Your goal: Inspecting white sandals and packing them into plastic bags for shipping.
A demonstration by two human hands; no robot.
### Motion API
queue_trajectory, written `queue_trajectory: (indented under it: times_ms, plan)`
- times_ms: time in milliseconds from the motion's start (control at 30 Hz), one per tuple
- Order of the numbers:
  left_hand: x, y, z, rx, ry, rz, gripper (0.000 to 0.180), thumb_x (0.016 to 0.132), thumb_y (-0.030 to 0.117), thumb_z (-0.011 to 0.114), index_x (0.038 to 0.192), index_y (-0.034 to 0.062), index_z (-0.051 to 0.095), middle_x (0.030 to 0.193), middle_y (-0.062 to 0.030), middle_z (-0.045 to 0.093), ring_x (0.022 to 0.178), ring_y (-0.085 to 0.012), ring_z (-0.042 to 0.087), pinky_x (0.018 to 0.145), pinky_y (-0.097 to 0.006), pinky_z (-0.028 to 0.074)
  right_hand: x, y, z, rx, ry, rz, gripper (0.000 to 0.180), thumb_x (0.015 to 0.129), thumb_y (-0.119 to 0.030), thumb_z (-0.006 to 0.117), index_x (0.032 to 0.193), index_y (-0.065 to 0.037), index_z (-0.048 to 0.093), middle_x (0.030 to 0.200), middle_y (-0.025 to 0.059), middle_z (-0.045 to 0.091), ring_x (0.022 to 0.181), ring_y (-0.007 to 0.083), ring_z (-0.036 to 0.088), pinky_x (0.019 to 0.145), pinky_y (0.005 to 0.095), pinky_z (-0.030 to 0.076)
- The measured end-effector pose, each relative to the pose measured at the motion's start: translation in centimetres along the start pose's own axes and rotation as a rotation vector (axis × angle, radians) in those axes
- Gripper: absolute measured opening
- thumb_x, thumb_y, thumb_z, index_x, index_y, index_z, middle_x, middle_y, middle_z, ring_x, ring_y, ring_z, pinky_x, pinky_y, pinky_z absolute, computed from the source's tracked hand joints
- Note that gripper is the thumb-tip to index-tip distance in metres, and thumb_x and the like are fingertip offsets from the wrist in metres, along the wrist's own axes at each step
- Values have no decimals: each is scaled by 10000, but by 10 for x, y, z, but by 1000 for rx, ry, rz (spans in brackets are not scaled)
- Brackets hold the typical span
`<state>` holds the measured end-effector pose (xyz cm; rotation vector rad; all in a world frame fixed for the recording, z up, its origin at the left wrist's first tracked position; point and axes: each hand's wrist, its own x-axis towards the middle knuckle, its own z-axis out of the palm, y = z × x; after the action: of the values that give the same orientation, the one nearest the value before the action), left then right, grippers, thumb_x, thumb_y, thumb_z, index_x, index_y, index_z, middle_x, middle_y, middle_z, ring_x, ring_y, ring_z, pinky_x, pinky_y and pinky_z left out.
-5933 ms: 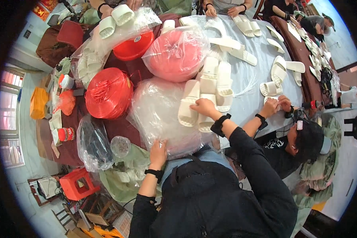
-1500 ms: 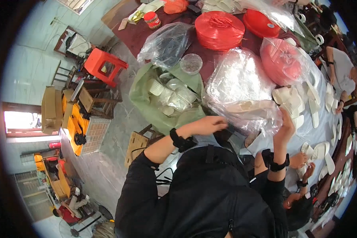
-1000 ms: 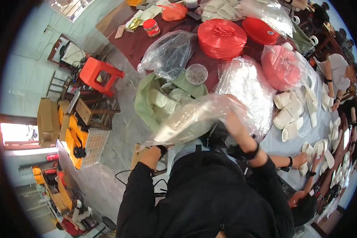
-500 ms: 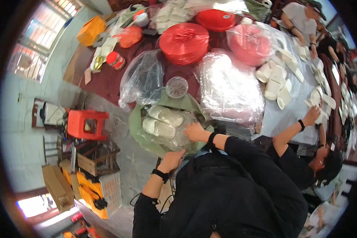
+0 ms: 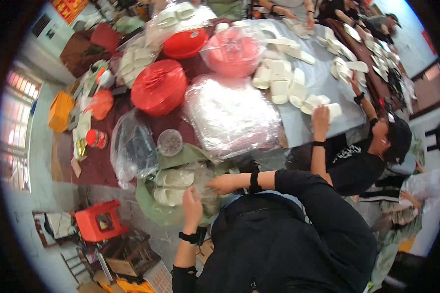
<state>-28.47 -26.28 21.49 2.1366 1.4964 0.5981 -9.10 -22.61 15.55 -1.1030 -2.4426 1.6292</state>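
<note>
Cream slippers in clear plastic at the mouth of a green sack, both hands at the wrap.
Nearest, the left hand point(image 5: 192, 207) has its fingertips raised at the plastic's near edge, while the right hand point(image 5: 225, 183) reaches across with bent fingers touching the clear bag point(image 5: 201, 178); whether either one grips it cannot be made out. The bagged pair of slippers point(image 5: 175, 179) lies side by side in the opening of the green sack point(image 5: 149, 213), so this pair looks wrapped; whether the bag is closed is unclear. Beyond, on the desk point(image 5: 101, 168), sits a shiny stack of clear plastic point(image 5: 232, 115). Farther right, several loose slippers point(image 5: 280, 80) lie unwrapped, apparently the part left undone, near a co-worker's hand point(image 5: 320, 117).
</note>
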Motion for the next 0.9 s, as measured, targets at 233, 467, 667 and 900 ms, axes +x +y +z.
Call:
queue_trajectory:
  times_ms: [233, 467, 667, 900]
  plan:
    - [82, 33, 29, -501, -9, -149, 363, 901, 370, 451, 1047, 43, 513, 945, -120, 592, 836, -267, 575, 710, -364, 453, -64, -97, -87, -396, 530, -666, 635, 682, -328, 697, 1223, -97, 460, 1322, 137, 398, 1286, 306, 288, 1042, 512, 197]
    - [108, 99, 76, -570, -206, -8, 368, 903, 372, 444, 1052, 42, 510, 954, -121, 591, 844, -265, 573, 719, -362, 452, -110, -46, -95, -276, 646, -588, 526, 638, -362, 721, 1068, -105, 563, 1013, 82, 576, 1003, 300, 493, 825, 468, 373]
    - [130, 135, 104, -614, -374, 68, 372, 904, 374, 439, 1057, 41, 507, 961, -121, 589, 851, -264, 572, 726, -361, 451, -174, -21, -126, -85, 577, -609, 463, 733, -156, 650, 1167, -58, 522, 1091, 149, 562, 1024, 326, 507, 877, 421, 387]
    - [139, 162, 123, -658, -474, 57, 377, 906, 376, 432, 1062, 40, 504, 969, -121, 587, 859, -263, 570, 734, -360, 449, -222, 4, -146, -27, 629, -641, 479, 687, -14, 576, 1163, -16, 521, 1135, 176, 551, 1054, 346, 502, 895, 421, 388]
